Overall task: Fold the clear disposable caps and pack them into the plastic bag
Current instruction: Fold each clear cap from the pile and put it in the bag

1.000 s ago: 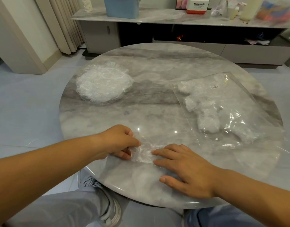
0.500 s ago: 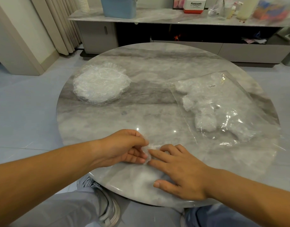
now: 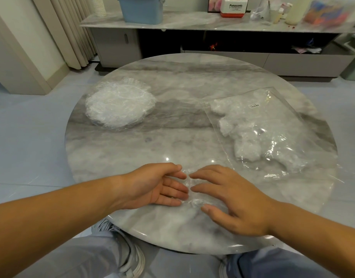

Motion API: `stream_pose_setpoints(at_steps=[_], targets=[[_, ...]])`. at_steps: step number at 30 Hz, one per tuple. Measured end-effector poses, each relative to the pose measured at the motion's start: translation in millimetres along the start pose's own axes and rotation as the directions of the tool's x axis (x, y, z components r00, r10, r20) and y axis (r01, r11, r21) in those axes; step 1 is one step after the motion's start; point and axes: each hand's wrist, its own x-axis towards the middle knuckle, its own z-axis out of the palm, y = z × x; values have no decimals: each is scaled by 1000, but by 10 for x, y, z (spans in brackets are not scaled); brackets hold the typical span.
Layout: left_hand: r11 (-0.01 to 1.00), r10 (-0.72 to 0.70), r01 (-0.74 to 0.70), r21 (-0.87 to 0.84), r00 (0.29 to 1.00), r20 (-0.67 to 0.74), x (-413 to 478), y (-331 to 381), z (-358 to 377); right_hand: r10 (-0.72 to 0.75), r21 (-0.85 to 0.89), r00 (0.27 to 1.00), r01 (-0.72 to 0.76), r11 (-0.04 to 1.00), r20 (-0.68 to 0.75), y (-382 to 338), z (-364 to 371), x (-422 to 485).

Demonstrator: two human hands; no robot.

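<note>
Left hand (image 3: pixel 158 187), right hand (image 3: pixel 232 199) both spread, straight fingers against folded cap (image 3: pixel 193 201), apparently pinching nothing. Risk: springy film unfolds if pressure lifts; slick bundle slips before reaching bag (image 3: pixel 272 133).

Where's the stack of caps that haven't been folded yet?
In the head view, the stack of unfolded caps lies far left on the round table, beyond the left hand, opposite the plastic bag.

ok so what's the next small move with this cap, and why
Probably pinch the bunched clear cap with the right hand and carry it to the plastic bag. The cap lies folded small between that hand and the left hand, both open, and the bag to the right already holds folded caps.
</note>
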Motion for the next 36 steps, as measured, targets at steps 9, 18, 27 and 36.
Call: stream_pose_setpoints(at_steps=[9, 18, 27, 36], targets=[[991, 110, -104, 85, 991, -73, 18, 22, -6, 72, -203, 978, -32, 979, 195, 53, 160, -35], [996, 40, -38, 75, 999, -22, 71, -49, 61, 400, 299, 916, -386, 873, 15, 13, -11, 99], [999, -16, 16, 31, 1000, 2, 31, -15, 25, 768, 259, 589, -806, 532, 254, 87, -244, 240], [1000, -8, 8, 13, 1000, 5, 20, -31, 30, 709, 519, 634, -737, 434, 308, 16, -193, 225]])
